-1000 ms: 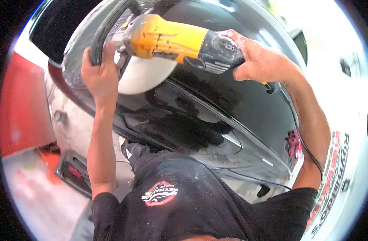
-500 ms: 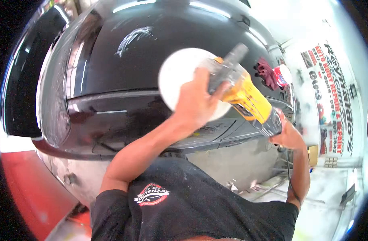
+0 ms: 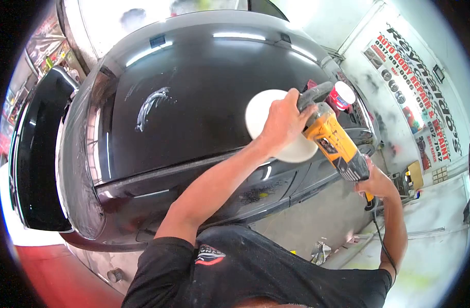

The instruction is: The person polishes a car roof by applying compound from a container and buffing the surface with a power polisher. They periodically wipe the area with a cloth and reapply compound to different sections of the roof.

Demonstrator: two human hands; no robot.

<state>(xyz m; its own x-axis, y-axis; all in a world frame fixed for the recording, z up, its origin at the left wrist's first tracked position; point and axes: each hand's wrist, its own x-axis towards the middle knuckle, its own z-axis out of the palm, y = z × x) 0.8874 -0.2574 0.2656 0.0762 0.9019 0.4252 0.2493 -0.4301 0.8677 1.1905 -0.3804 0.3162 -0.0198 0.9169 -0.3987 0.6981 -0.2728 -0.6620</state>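
A yellow and black car polisher [image 3: 335, 146] with a wide white pad [image 3: 263, 110] is held in both hands over the glossy black car hood [image 3: 194, 113]. My left hand [image 3: 283, 120] is closed around the black front handle, above the pad. Toward the rear of the polisher body, my right hand [image 3: 376, 179] is wrapped around the grip, with the power cord [image 3: 381, 231] hanging below it. The pad appears to lie against the paint near the panel's edge. White compound streaks [image 3: 151, 105] mark the hood to the left of the pad.
A white and red tub [image 3: 342, 96] stands on the car beyond the polisher, with dark red cloth beside it. At the left is a detached-looking black panel [image 3: 37, 159]. A lettered banner [image 3: 412, 87] hangs on the right wall. Crumpled litter [image 3: 321, 252] lies on the floor.
The polisher has moved right across the hood, away from the white streaks, with both hands still gripping it. My view has shifted too, and the tub now appears closer to the polisher's handle.
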